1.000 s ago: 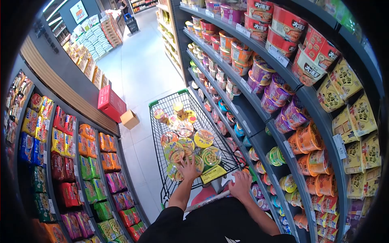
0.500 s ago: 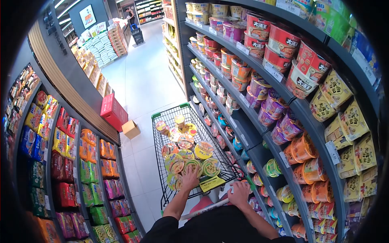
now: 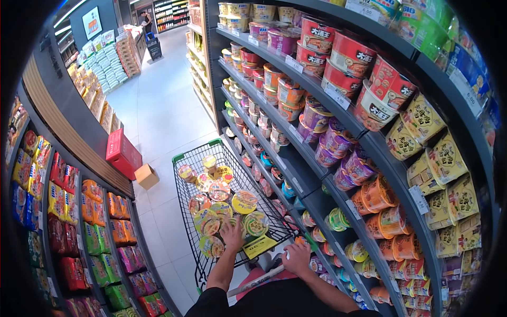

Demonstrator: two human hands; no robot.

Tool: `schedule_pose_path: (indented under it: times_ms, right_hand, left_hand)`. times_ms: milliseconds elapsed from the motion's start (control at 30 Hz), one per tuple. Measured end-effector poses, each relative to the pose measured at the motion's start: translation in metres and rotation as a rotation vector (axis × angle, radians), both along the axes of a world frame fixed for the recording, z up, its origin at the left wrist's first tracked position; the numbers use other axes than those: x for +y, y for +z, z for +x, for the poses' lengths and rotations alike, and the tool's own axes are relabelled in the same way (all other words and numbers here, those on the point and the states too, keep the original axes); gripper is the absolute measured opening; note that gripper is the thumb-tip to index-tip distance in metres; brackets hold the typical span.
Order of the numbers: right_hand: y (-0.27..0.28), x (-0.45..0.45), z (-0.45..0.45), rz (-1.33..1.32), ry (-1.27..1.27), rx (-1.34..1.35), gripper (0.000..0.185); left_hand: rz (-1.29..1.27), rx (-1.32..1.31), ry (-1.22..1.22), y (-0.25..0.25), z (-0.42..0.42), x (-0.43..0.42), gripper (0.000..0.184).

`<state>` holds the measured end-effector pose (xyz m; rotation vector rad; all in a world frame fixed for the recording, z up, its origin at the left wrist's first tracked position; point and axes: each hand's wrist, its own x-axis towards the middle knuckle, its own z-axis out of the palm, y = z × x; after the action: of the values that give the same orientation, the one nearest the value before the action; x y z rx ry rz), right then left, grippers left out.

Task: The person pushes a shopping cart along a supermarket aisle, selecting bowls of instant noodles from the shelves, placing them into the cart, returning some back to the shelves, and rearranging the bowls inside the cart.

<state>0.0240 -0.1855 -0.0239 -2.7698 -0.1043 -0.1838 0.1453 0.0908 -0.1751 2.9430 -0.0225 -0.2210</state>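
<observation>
A wire shopping cart with green corners holds several instant noodle cups and bowls, among them a yellow-lidded bowl and a green-lidded bowl. My left hand reaches into the cart, fingers spread over the lid of a green bowl near its back end. My right hand rests by the cart handle, fingers bent; whether they wrap round anything is hidden. A yellow price sign hangs at the cart's near edge, between my hands.
Curved shelves of noodle bowls run close along the right. Shelves with packets stand at the left. A red box and a cardboard box sit on the floor ahead. A person stands far down the aisle.
The view has swung, so the cart and shelves sit further left in it. My left hand has moved from the left bowls onto a green bowl. My right hand stays by the handle.
</observation>
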Motion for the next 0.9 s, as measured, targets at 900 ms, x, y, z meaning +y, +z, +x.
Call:
schedule_pose_path:
  times_ms: [900]
  right_hand:
    - [-0.034,0.061,0.031,1.334,-0.137,0.503,0.051]
  left_hand:
    - [-1.075,0.038,0.138,0.17,-0.079,0.01,0.111]
